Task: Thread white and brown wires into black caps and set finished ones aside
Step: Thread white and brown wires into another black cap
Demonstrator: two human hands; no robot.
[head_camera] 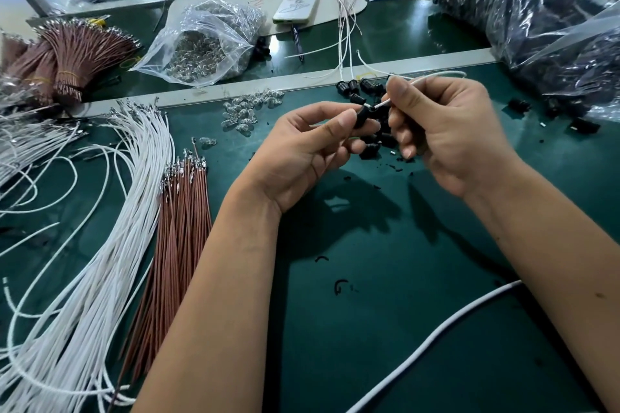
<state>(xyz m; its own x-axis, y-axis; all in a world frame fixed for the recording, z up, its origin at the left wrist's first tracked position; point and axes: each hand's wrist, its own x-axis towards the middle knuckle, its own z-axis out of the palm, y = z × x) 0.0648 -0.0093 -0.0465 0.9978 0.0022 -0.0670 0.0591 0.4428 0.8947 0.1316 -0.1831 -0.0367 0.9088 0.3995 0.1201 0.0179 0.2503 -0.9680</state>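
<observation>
My left hand [312, 144] pinches a small black cap [363, 117] between thumb and fingers above the green mat. My right hand [443, 131] pinches a white wire [426, 79] whose near end meets the cap's top; the wire arcs away to the right behind my fingers. Loose black caps [360, 87] lie in a pile just beyond and under my hands. A fan of white wires [110, 228] and a bundle of brown wires [181, 221] lie to the left. Several capped wires [345, 10] lie at the back centre.
A clear bag of small bulbs [204, 43] and loose bulbs [245, 111] sit behind my left hand. Large bags of black parts [543, 10] fill the right rear. A phone [297, 7] lies at the back, tied brown wire bundles [73, 57] far left, and a white cable [436, 335] near right.
</observation>
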